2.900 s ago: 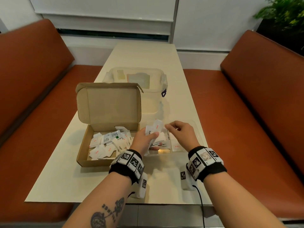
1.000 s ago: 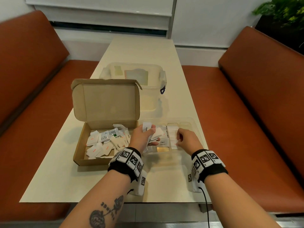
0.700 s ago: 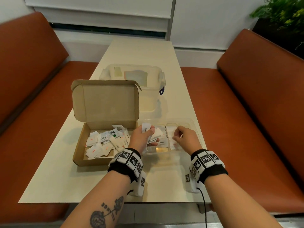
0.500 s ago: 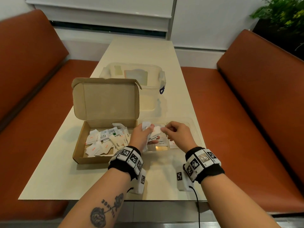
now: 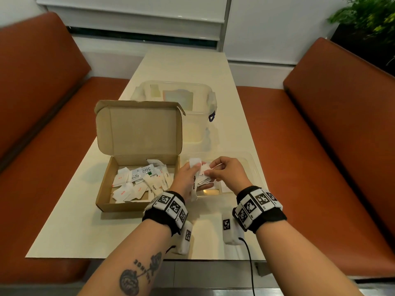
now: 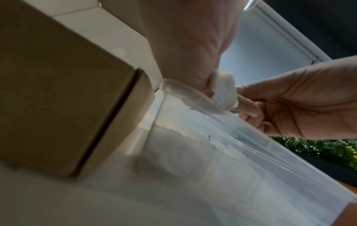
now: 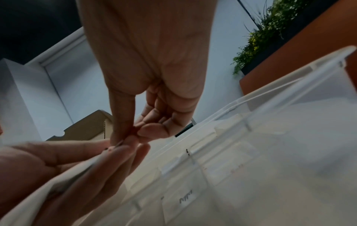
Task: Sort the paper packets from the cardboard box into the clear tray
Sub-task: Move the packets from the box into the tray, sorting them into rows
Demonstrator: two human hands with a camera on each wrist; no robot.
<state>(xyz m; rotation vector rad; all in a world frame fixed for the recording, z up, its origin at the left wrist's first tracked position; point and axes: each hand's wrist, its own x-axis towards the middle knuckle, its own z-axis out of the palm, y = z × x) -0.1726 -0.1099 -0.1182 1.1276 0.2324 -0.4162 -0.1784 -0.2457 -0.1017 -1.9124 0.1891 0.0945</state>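
Observation:
An open cardboard box (image 5: 102, 195) holds several white paper packets (image 5: 141, 182) on the table. To its right lies the clear tray (image 5: 255, 167), divided into compartments, with a few packets inside. Over the tray's left part my left hand (image 5: 188, 178) grips a bunch of paper packets (image 5: 199, 175). My right hand (image 5: 224, 171) meets it and pinches one packet of the bunch between thumb and forefinger, as the right wrist view shows at the fingertips (image 7: 123, 143). In the left wrist view the white packets (image 6: 225, 93) sit between both hands above the tray rim (image 6: 193, 91).
A clear lidded plastic tub (image 5: 192, 107) stands behind the box's raised lid (image 5: 139, 129). Orange benches (image 5: 342, 146) flank the table on both sides. A potted plant (image 5: 367, 22) is at the far right. The table's near edge (image 5: 128, 256) runs just under my wrists.
My right hand has left the tray's right compartment, moved left to the bunch in my left hand and pinched a packet there. The left hand has stayed in place.

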